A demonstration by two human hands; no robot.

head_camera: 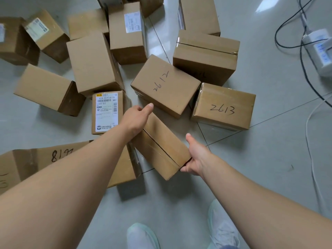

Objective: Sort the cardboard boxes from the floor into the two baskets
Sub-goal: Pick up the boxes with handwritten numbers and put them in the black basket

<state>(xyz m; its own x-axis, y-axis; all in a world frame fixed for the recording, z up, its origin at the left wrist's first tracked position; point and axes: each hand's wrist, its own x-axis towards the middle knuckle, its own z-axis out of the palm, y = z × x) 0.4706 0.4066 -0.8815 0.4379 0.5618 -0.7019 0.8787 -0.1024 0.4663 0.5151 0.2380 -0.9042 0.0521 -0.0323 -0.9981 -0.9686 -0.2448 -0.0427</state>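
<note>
A taped brown cardboard box (161, 146) sits tilted in the middle of the head view, held between both hands. My left hand (136, 117) grips its far left end, thumb on top. My right hand (195, 159) grips its near right end, fingers curled under the edge. Around it lie several more cardboard boxes on the floor: one marked 2612 (165, 85), one marked 2613 (224, 106), one with a white shipping label (107, 112), and a large one under my left forearm (36, 162). No basket is in view.
A white power strip (319, 49) with black and white cables (305, 72) lies at the right. My two feet in light shoes (143, 236) stand on the grey tiled floor (269, 159) at the bottom. More boxes (125, 31) crowd the back.
</note>
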